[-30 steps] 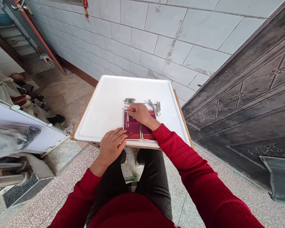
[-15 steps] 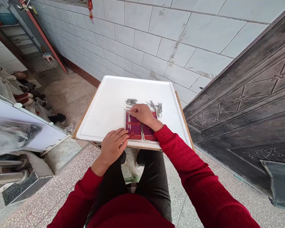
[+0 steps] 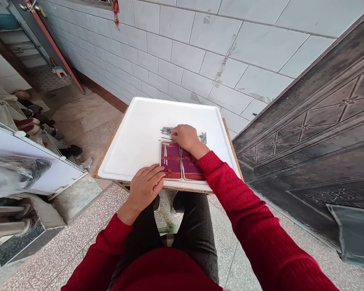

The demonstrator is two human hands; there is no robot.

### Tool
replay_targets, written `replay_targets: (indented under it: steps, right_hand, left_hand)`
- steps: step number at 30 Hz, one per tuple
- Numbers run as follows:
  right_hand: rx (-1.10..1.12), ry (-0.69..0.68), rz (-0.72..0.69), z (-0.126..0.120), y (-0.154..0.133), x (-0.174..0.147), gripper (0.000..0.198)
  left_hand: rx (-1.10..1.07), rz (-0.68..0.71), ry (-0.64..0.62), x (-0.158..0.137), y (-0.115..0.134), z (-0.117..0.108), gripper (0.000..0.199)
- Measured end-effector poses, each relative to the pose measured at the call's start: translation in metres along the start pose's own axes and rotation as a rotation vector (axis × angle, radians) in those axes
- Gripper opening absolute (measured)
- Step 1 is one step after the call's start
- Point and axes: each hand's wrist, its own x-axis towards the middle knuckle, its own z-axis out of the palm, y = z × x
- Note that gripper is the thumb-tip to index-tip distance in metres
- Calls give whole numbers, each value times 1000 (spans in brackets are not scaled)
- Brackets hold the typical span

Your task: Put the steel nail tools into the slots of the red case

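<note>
A white tray (image 3: 133,135) is backed by a tiled wall (image 3: 157,60). The open case (image 3: 173,150) is set nearer the body than the right hand's (image 3: 186,136) grip, its left edge touched by the left hand (image 3: 146,182). Loose tools (image 3: 166,130) just left of that grip could be scattered if brushed by the knuckles; the case could be slid if left-hand pressure were lost. The right fingertips are drawn together, but whether anything is pinched, or the case edge gripped by the left thumb, cannot be told. Metal pieces (image 3: 204,138) to the grip's right are partly hidden.
</note>
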Motion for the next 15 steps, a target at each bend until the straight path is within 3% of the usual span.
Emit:
replay_targets:
  steps: [6,15]
  right_hand:
    - [-105,-95,20,-1,-12,10,21]
    - [21,120,116,17,15,5,25]
  left_hand:
    - [-7,10,17,1,1,-2,16]
    - [-3,13,23,0,0,0,17]
